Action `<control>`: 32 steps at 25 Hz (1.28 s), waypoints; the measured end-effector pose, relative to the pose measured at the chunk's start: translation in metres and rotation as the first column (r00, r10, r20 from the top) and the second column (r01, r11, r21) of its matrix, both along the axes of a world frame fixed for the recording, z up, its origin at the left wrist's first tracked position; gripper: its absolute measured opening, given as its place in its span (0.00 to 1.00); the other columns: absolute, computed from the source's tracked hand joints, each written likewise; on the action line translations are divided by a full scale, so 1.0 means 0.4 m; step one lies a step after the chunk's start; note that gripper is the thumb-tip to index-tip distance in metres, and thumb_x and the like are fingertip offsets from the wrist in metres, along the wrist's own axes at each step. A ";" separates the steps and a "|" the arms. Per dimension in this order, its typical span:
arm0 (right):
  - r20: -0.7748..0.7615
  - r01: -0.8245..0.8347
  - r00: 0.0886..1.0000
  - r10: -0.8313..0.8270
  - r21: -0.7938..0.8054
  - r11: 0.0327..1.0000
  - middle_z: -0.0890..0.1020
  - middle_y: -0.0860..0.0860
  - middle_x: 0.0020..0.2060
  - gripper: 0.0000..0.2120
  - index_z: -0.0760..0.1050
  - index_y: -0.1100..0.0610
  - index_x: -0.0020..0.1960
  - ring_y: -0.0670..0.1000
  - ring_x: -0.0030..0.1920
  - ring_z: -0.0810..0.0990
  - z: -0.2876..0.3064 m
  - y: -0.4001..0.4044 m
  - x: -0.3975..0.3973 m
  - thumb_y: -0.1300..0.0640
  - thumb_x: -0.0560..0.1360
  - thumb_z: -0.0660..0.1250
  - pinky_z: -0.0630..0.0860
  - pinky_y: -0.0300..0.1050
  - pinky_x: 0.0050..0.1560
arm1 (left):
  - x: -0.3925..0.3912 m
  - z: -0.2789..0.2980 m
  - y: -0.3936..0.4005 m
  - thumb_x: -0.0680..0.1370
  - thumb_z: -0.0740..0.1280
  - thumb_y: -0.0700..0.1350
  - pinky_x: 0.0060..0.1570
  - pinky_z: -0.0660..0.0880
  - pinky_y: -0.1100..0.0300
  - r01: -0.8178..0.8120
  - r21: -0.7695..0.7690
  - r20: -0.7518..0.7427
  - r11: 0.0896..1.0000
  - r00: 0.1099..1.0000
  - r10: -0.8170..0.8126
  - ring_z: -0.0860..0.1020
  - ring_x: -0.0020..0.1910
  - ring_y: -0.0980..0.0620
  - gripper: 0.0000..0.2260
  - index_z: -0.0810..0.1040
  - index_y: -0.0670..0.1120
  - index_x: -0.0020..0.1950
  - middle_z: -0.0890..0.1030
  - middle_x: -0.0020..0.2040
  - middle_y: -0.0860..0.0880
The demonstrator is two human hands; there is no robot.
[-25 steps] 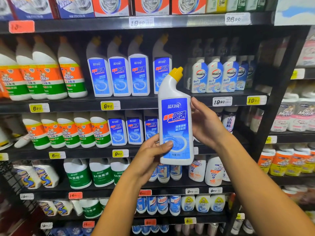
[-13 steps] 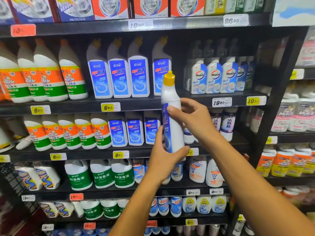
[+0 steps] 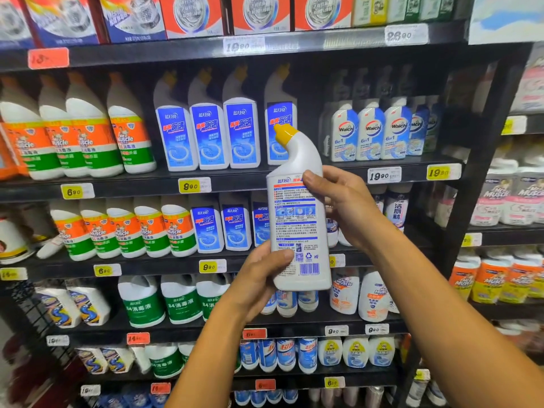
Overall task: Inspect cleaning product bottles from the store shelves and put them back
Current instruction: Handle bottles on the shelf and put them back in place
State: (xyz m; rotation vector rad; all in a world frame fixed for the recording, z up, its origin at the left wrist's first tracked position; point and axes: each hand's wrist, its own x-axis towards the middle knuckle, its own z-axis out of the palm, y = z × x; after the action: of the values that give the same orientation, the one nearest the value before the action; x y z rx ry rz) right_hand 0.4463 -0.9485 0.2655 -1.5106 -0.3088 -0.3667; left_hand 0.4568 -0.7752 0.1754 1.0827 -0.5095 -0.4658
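White plastic, capped in yellow, the toilet-cleaner bottle (image 3: 298, 219) stands upright in the air in front of the shelves (image 3: 265, 181), held by both hands. A second ago its blue front label faced the camera and the angled neck leaned right; half a second ago it was edge-on; now the back label faces the camera, with the yellow cap (image 3: 285, 134) pointing up and to the left. The left hand (image 3: 259, 278) grips the lower left edge, thumb laid across the back label near its foot, fingers curled behind. The right hand (image 3: 338, 201) holds the upper right side, fingers wrapped round the shoulder of the bottle with fingertips on the top of the label.

That back label carries a blue brand logo at the top, a red band, blocks of small print too fine to read, a row of blue pictograms, a recycling mark and a barcode near the bottom.

Behind, matching blue-labelled bottles (image 3: 209, 136) stand in a row on the shelf level with the cap, over a yellow tag (image 3: 194, 186) reading 9.90. To their left stand orange-and-green Mr Muscle bottles (image 3: 129, 139) above a 6.90 tag (image 3: 77, 191). To the right are Walch 6in1 bottles (image 3: 371, 134), priced 19.90 on a white tag (image 3: 384, 174). Lower down, green-labelled jugs (image 3: 144, 304) read 84 with Chinese characters. The top shelf edge shows tags of 19.90 and 26.90.
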 end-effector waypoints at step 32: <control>-0.391 0.127 0.919 -0.051 0.170 0.977 0.84 0.52 0.33 0.11 0.80 0.58 0.44 0.49 0.29 0.82 -0.007 0.017 0.009 0.49 0.76 0.71 0.77 0.38 0.28 | -0.086 0.201 0.013 0.76 0.65 0.61 0.25 0.79 0.61 -0.121 0.285 0.117 0.951 0.989 0.090 0.84 0.31 0.42 0.19 0.80 0.47 0.56 0.85 0.42 0.37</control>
State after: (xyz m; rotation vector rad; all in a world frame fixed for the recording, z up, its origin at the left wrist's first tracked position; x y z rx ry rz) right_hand 0.4501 -0.9415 0.2626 -1.3727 0.1070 -0.1578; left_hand 0.4226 -0.7701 0.2558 1.4171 -0.4789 -0.4000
